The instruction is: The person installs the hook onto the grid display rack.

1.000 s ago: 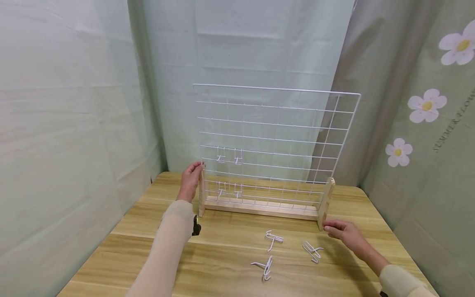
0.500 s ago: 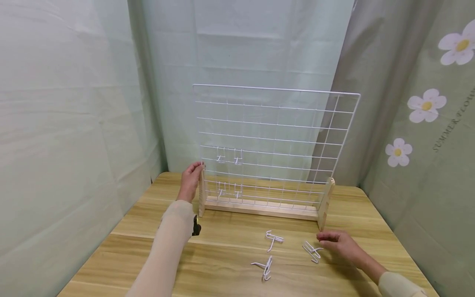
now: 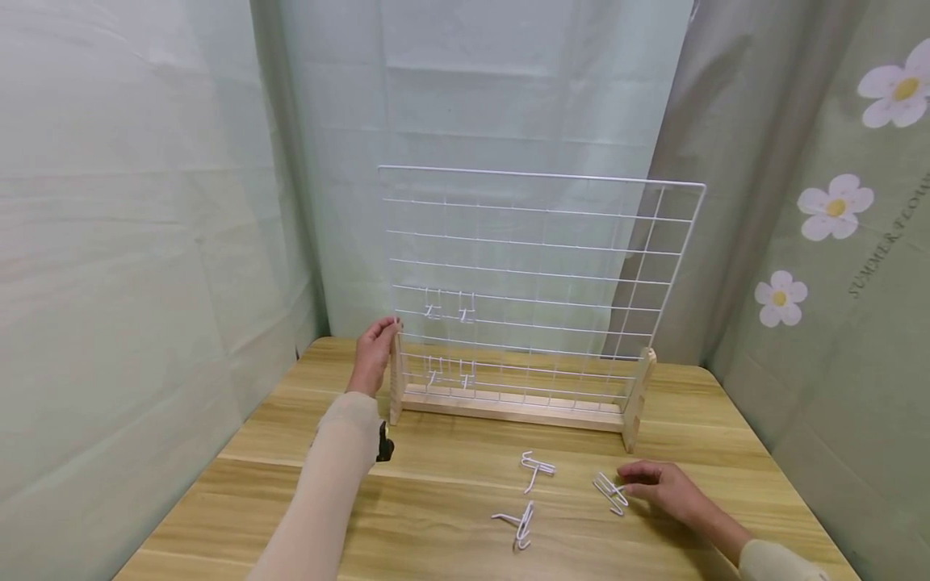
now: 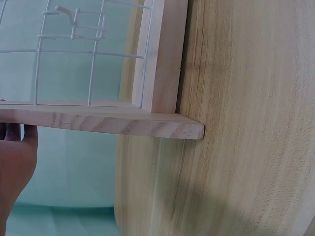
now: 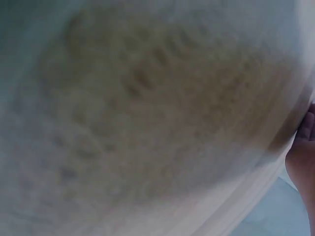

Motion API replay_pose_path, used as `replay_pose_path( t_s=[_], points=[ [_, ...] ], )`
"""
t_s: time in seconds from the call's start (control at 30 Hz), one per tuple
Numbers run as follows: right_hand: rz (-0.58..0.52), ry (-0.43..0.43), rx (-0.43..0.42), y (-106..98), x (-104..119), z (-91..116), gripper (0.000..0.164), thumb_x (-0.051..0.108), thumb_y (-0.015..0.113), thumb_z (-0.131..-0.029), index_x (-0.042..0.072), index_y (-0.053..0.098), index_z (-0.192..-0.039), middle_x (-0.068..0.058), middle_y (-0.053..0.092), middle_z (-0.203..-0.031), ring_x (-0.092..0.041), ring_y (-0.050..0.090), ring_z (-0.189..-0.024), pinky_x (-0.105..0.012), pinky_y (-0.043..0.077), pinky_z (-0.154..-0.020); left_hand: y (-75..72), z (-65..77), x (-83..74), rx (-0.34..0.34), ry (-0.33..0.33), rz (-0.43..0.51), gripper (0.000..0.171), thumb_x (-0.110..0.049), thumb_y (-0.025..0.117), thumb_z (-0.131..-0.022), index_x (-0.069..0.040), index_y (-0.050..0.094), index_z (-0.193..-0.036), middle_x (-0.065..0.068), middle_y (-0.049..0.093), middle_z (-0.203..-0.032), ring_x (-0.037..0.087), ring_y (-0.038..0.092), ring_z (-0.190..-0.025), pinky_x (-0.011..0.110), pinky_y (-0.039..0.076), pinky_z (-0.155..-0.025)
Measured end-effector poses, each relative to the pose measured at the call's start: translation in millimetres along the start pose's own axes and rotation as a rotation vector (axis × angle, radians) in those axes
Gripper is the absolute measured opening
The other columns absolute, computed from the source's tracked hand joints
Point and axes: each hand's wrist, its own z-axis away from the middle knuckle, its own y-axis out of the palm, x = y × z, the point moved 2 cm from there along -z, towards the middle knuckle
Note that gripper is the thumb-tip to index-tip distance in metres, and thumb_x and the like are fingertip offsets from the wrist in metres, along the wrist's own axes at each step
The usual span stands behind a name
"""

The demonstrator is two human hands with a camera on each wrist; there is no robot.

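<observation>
A white wire grid panel stands in a wooden base on the table. My left hand grips the top of the base's left upright, by the grid's edge; in the left wrist view its fingers lie behind the wooden upright. Several white hooks hang on the grid's left part, such as one upper hook. My right hand is at the prong of the rightmost loose wire hook, thumb and fingers slightly apart. The right wrist view is blurred, with the hand at its edge.
Two more loose hooks lie on the wooden table: one hook nearer the base, another hook nearer the front. The base's right upright stands behind the right hand. Pale curtains surround the table.
My right hand has moved from the foot of the base's right upright down and slightly left to the rightmost hook. The left hand and the grid have stayed put.
</observation>
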Motion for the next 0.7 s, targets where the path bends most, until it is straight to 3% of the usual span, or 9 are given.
replay_pose_path(
  t_s=[0.23, 0.5, 0.7],
  points=[
    [-0.023, -0.017, 0.006, 3.8, -2.4, -1.2, 0.027, 0.011, 0.073, -0.088, -0.004, 0.069, -0.111, -0.017, 0.069, -0.108, -0.005, 0.062, -0.094, -0.020, 0.050, -0.080, -1.3, 0.1, 0.5, 0.003, 0.003, -0.003, 0.043, -0.030, 0.055, -0.102, -0.006, 0.054, -0.138, 0.009, 0.052, -0.143, 0.023, 0.046, -0.128, 0.039, 0.035, -0.111],
    [0.130, -0.131, -0.015, 8.9, -5.4, -5.8, 0.023, 0.013, 0.075, -0.087, 0.003, 0.074, -0.107, -0.012, 0.068, -0.111, -0.002, 0.058, -0.102, -0.019, 0.047, -0.086, -1.2, 0.4, 1.4, 0.000, 0.014, 0.003, 0.041, -0.028, 0.055, -0.102, -0.005, 0.055, -0.136, 0.008, 0.053, -0.141, 0.022, 0.047, -0.127, 0.037, 0.037, -0.110],
    [0.177, -0.153, -0.016, 10.6, -9.1, -8.1, 0.015, 0.012, 0.074, -0.088, 0.007, 0.076, -0.102, -0.008, 0.068, -0.108, -0.003, 0.058, -0.101, -0.020, 0.047, -0.084, 0.1, -0.7, 2.4, 0.000, 0.022, -0.007, 0.042, -0.031, 0.055, -0.102, -0.005, 0.055, -0.136, 0.009, 0.053, -0.142, 0.022, 0.047, -0.126, 0.038, 0.037, -0.110]
  ],
)
